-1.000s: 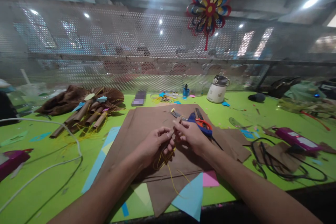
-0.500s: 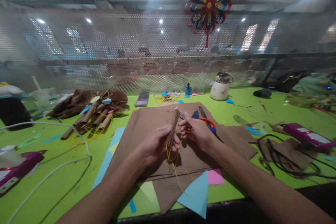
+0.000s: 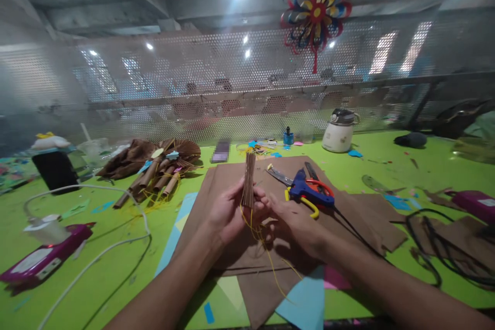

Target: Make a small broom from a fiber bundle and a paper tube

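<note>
A narrow bundle of pleated brown paper (image 3: 248,180) stands nearly upright over the middle of the brown sheets (image 3: 220,180). My left hand (image 3: 228,216) is closed around its lower half. Yellow string (image 3: 267,252) hangs from the bundle's bottom and trails over the sheets. My right hand (image 3: 294,221) is beside the bundle, fingers curled in at its lower end and near the string; what they pinch, if anything, is hidden. Behind that hand lie scissors (image 3: 284,178) and a blue glue gun (image 3: 305,188), with orange and yellow handle loops among them.
Finished-looking brown paper fans and rolled tubes (image 3: 149,180) lie at the left. A white cable (image 3: 143,216) runs from a purple power strip (image 3: 42,263). Farther back stands a white flask (image 3: 338,134). Black cables (image 3: 425,237) and paper scraps spread over the right side.
The pleated bundle has turned more upright. My right hand has moved from the bundle's upper part down to its lower end, and the scissors now show on the sheets. The view has shifted left.
</note>
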A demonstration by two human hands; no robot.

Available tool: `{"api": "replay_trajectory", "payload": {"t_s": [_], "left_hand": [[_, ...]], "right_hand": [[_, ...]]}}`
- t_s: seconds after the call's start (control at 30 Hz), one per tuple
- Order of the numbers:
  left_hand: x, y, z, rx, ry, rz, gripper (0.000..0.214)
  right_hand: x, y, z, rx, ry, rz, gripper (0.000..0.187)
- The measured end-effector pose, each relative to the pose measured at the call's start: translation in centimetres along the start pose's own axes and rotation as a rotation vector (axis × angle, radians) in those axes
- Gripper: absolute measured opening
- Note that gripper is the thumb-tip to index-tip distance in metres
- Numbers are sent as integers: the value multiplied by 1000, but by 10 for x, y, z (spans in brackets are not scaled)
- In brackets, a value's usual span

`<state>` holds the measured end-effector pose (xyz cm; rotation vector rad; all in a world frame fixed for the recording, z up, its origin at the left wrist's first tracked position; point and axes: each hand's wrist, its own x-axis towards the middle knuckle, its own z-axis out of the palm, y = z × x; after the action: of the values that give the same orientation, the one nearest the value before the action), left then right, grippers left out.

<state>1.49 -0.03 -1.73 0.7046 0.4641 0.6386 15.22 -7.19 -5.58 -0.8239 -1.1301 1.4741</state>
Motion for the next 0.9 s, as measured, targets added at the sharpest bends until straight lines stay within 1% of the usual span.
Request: {"api": "replay_trajectory", "payload": {"t_s": [0.07, 0.13, 0.23, 0.3, 0.37, 0.47, 0.53, 0.63, 0.7, 0.77, 0.8, 0.87, 0.9], "left_hand": [[-1, 1, 1, -5, 3, 11, 33], [-2, 1, 2, -10, 16, 37, 30], [-2, -1, 5, -4, 49, 64, 30], [-2, -1, 6, 2, 66, 85, 30], [-1, -1, 6, 1, 73, 120, 28], [1, 2, 0, 4, 54, 164, 24], [3, 6, -5, 27, 34, 186, 21], [5, 13, -14, 75, 43, 220, 19], [6, 18, -19, 110, 73, 245, 18], [7, 22, -24, 154, 103, 276, 16], [8, 23, -26, 174, 111, 289, 15], [10, 24, -31, 197, 121, 298, 13], [12, 24, -34, 200, 125, 296, 12]], "right_hand": [[-1, -1, 2, -32, -21, 22, 48], [-3, -1, 4, -119, -41, 33, 49], [-4, 1, 7, -202, -111, 45, 45], [-4, 4, 8, -211, -151, 105, 44], [-4, 8, 9, -226, -156, 165, 44], [-5, 12, 8, -296, -156, 182, 42], [-7, 12, 8, -334, -181, 183, 42], [-11, 3, 7, -367, -244, 199, 43], [-15, -8, 3, -366, -251, 203, 38], [-19, -24, -6, -346, -233, 141, 30], [-21, -34, -12, -338, -225, 57, 26], [-28, -58, -28, -275, -250, -175, 26], [-33, -70, -37, -217, -287, -336, 31]]}}
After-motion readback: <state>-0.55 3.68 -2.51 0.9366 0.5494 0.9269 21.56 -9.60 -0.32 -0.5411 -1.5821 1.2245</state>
